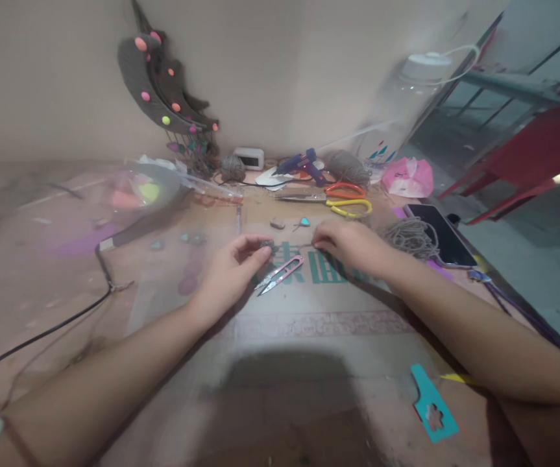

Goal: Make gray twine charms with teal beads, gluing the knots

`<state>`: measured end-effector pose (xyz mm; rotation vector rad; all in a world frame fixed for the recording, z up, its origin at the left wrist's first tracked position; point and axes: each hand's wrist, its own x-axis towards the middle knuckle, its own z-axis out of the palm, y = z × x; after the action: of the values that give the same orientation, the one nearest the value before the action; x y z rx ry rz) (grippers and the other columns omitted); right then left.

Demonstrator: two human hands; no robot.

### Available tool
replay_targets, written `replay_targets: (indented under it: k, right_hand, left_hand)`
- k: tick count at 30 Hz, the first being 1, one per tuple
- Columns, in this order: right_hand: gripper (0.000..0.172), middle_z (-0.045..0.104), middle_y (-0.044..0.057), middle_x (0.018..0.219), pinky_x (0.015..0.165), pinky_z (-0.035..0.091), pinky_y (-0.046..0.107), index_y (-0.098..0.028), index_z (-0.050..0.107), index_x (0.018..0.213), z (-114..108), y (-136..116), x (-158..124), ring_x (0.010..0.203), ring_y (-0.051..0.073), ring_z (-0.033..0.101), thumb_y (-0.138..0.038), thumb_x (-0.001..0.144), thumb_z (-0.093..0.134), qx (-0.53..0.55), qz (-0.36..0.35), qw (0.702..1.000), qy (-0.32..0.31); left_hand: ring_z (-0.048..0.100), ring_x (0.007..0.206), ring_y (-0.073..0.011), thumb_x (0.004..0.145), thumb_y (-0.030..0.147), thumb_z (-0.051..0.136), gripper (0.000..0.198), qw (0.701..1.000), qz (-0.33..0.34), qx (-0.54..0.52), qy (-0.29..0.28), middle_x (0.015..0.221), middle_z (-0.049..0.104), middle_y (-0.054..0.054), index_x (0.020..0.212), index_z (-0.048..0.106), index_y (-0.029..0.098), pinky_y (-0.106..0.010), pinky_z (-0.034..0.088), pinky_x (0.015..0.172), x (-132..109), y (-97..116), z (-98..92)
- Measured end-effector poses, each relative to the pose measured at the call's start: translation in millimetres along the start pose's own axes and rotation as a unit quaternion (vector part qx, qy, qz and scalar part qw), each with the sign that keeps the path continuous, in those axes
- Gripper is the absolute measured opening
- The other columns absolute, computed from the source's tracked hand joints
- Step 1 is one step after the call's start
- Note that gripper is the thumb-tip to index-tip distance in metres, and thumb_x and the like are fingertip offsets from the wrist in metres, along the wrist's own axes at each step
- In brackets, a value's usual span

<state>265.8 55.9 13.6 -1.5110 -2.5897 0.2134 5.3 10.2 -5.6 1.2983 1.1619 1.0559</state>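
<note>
Left hand sits just left of centre, thumb and forefinger pinched on a small grey piece at its fingertips. Right hand is at 3 o'clock from that piece, fingers curled down, pinching the end of a thin twine strand that runs straight from the piece to the hand. Both hands hover low over the cardboard sheet; whether the piece touches the sheet cannot be told.

Pink thread snips lie on the sheet at 5 o'clock from the piece, just beside the left fingertips, untouched. Loose twine pile lies at 3 o'clock from the right hand, near it, with a dark phone touching its far side.

At 12 o'clock from the right hand lie orange-and-yellow scissors, and beyond them a blue glue gun. A twine ball and a white box stand at 12 o'clock from the left hand, by the wall. A pink bag is at 1 o'clock from the right hand. A clear bag of coloured bits is at 10 o'clock from the left hand, blurred. A dark feather-shaped hanging with coloured dots leans on the wall at 11 o'clock. A black cable runs at 8 o'clock. A teal cut-out lies at 5 o'clock, under the right forearm.
</note>
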Motion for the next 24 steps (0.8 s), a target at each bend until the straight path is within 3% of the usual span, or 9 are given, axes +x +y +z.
replay_targets:
  k: [3, 7, 10, 13, 16, 20, 24]
  right_hand:
    - [0.015, 0.074, 0.004, 0.078, 0.063, 0.040, 0.029, -0.023, 0.075, 0.077, -21, 12, -6, 0.069, 0.019, 0.064, -0.017, 0.085, 0.063, -0.062, 0.042, 0.997, -0.028]
    - [0.024, 0.075, 0.007, 0.081, 0.058, 0.034, 0.030, -0.022, 0.073, 0.107, -56, -2, -23, 0.067, 0.023, 0.065, -0.028, 0.095, 0.053, -0.128, 0.082, 0.984, 0.094]
    - [0.031, 0.074, 0.005, 0.076, 0.055, 0.035, 0.029, -0.019, 0.064, 0.120, -65, -30, -33, 0.063, 0.022, 0.064, -0.037, 0.095, 0.057, -0.077, 0.071, 0.975, 0.197]
    - [0.016, 0.073, 0.004, 0.080, 0.061, 0.041, 0.029, -0.020, 0.067, 0.102, -54, -48, -33, 0.069, 0.020, 0.066, -0.032, 0.097, 0.056, -0.028, -0.034, 0.983, 0.176]
    - [0.018, 0.073, 0.008, 0.090, 0.073, 0.046, 0.032, -0.019, 0.069, 0.092, -35, -46, -25, 0.085, 0.022, 0.067, -0.023, 0.099, 0.053, -0.037, -0.127, 0.982, 0.136]
    - [0.020, 0.072, 0.010, 0.094, 0.078, 0.049, 0.034, -0.017, 0.071, 0.098, -14, -39, -17, 0.088, 0.023, 0.066, -0.024, 0.101, 0.052, -0.004, -0.148, 0.978, 0.147]
    - [0.024, 0.072, 0.011, 0.106, 0.087, 0.050, 0.037, -0.018, 0.070, 0.113, -3, -50, -18, 0.098, 0.024, 0.065, -0.034, 0.100, 0.057, 0.039, -0.186, 0.977, 0.099]
  left_hand:
    - [0.067, 0.079, -0.0149, 0.086, 0.035, 0.071, 0.026, 1.000, 0.005, -0.022, 0.017, 0.094, 0.073, -0.003, 0.106, 0.070, 0.018, -0.026, 0.051, 0.075, -1, 2, 0.3]
    - [0.068, 0.087, -0.0161, 0.087, 0.035, 0.070, 0.027, 0.999, 0.011, -0.006, 0.038, 0.100, 0.074, -0.004, 0.109, 0.072, 0.019, -0.027, 0.051, 0.079, 0, 3, -0.4]
    - [0.068, 0.093, -0.0170, 0.086, 0.034, 0.072, 0.030, 0.999, 0.020, 0.020, 0.042, 0.106, 0.076, -0.004, 0.114, 0.073, 0.021, -0.028, 0.050, 0.085, 0, 2, -1.8]
    - [0.068, 0.092, -0.0174, 0.086, 0.032, 0.072, 0.024, 0.999, 0.027, 0.016, 0.038, 0.102, 0.077, -0.004, 0.106, 0.074, 0.021, -0.029, 0.050, 0.084, -1, 1, -1.8]
    - [0.068, 0.089, -0.0171, 0.084, 0.031, 0.074, 0.017, 0.999, 0.033, 0.005, 0.030, 0.096, 0.076, -0.003, 0.096, 0.073, 0.019, -0.029, 0.050, 0.083, -1, 0, -0.1]
    - [0.068, 0.091, -0.0174, 0.084, 0.029, 0.074, 0.015, 0.998, 0.048, -0.019, 0.020, 0.096, 0.076, -0.004, 0.093, 0.072, 0.018, -0.029, 0.051, 0.086, -1, 1, 2.4]
    - [0.068, 0.090, -0.0173, 0.083, 0.029, 0.074, 0.015, 0.999, 0.045, -0.010, 0.020, 0.095, 0.076, -0.003, 0.093, 0.072, 0.019, -0.028, 0.051, 0.085, 0, -1, 2.2]
